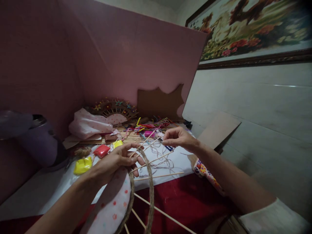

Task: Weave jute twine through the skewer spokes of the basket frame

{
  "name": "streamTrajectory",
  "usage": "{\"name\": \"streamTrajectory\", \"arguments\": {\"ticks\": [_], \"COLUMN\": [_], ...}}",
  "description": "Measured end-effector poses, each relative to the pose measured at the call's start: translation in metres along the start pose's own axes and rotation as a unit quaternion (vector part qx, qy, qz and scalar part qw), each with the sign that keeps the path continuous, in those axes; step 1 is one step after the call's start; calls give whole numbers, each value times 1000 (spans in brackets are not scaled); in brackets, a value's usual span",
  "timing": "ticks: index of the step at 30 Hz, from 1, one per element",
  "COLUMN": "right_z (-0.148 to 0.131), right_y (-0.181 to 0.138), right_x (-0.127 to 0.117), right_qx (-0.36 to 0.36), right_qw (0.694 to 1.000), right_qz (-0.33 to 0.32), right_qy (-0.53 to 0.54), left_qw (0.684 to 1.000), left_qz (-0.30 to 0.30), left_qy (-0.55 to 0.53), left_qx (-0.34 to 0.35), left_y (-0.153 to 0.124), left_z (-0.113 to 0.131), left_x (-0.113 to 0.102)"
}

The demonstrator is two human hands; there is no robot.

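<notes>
My left hand (124, 157) is closed round a fan-shaped frame, gripping it near the upper end of its twine bands. The frame has thin wooden sticks (159, 158), a curved woven twine band (150, 185) across them and a white dotted fabric panel (115, 203) at its inner side. To the right, my right hand (180, 138) is raised in a pinch near the stick tips. What lies between its fingertips is too small to make out. Loose loops of thin twine (156, 151) lie on the white table surface (180, 164) beneath.
Red (101, 150) and yellow packets (83, 165) lie left of my hands. Behind stand a decorated fan (118, 107), dotted cloth (89, 122), coloured pipe cleaners (156, 125) and cut cardboard (159, 102). A flower-patterned thing (207, 174) lies under my right forearm. Red cloth (180, 201) covers the near side.
</notes>
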State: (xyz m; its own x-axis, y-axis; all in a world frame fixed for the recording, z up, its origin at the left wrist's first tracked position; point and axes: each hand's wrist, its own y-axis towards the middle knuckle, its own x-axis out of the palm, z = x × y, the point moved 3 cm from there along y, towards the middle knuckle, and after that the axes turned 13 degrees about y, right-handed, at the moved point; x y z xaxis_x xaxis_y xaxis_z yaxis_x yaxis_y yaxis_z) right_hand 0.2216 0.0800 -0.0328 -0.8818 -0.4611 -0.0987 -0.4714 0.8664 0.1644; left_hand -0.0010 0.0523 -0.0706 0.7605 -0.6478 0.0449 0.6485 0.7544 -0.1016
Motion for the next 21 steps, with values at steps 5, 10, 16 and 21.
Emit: {"name": "streamTrajectory", "arguments": {"ticks": [5,10,16,21], "right_z": [-9,-3,30,49], "right_y": [4,12,14,0], "right_x": [-5,-9,-1,16], "right_qx": [-37,-54,12,65], "right_qw": [999,996,1000,996], "right_qz": [36,75,24,-49], "right_qy": [-8,-7,15,41], "left_qw": [1000,1000,1000,1000], "left_qz": [-9,-19,5,13], "left_qy": [5,-3,-4,-2], "left_qx": [10,15,19,22], "left_y": [1,0,-2,-2], "left_z": [-1,-3,2,5], "left_x": [0,1,0,-3]}}
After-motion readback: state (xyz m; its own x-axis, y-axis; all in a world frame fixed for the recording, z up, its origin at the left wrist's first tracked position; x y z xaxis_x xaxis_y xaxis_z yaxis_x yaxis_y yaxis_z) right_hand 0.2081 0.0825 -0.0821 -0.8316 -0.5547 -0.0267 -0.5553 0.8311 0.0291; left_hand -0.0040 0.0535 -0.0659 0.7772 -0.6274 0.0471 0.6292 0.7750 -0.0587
